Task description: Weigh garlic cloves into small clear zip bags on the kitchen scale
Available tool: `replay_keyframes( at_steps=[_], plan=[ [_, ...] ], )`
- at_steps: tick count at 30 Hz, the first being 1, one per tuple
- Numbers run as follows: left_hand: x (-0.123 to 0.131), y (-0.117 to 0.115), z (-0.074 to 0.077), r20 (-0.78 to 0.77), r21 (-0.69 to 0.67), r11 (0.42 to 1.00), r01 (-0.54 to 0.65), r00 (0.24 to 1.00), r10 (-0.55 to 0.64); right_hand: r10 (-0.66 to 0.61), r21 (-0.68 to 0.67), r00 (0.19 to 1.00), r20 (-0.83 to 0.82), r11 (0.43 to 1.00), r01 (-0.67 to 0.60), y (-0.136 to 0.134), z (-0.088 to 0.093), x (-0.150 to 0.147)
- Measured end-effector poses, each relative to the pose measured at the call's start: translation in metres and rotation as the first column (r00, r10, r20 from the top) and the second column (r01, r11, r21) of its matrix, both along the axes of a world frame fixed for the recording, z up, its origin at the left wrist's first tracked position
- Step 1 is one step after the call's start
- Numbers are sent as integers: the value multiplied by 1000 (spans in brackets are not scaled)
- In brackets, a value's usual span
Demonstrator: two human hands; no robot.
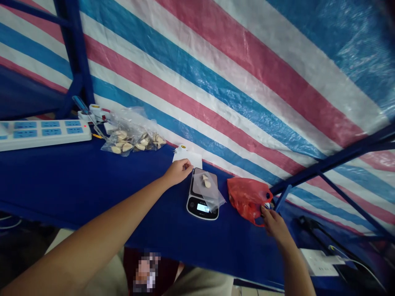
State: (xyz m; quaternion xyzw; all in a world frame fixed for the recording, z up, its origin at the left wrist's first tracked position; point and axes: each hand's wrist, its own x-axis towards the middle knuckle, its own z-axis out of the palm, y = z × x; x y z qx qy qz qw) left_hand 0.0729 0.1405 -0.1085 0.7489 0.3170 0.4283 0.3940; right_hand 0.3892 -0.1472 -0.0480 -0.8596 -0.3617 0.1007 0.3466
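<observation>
Left hand (179, 170) pinching small bags (189, 158), right hand (274, 224) gripping red bag (247, 197)

Makeshift packing stall, striped tarp (234, 78), digital scale (203, 197), power strip (43, 133)

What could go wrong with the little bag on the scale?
The clear small bag overhangs the digital scale toward the display; it might slip off or hide the reading. The left hand is beside the scale's corner, so a nudge could upset the reading. The right hand pinches the red plastic bag, which might drag against the scale.
</observation>
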Motion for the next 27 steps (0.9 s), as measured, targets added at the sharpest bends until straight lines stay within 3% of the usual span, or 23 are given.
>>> replay_keyframes(
  at_steps=[3, 6, 11, 18, 27],
  plan=[
    [0, -2, 1, 14, 22, 1000, -18, 1000, 18, 14, 7, 987, -162, 1000, -13, -23, -9, -37],
    [1, -3, 4, 35, 50, 998, -43, 999, 42, 113, 95, 957, -267, 991, -90, -23, -21, -83],
    [3, -6, 5, 24, 93, 995, -20, 1000, 18, 259, 153, 964, -62, 957, -247, 7, -34, -132],
    [6, -15, 4, -33, 187, 976, 115, 993, -111, 343, -46, 905, 253, 938, -343, 28, -43, -146],
    [9, -22, 6, -81, 263, 939, 220, 975, -206, 411, -22, 799, 439, 894, -448, 51, -37, -145]
  ],
)
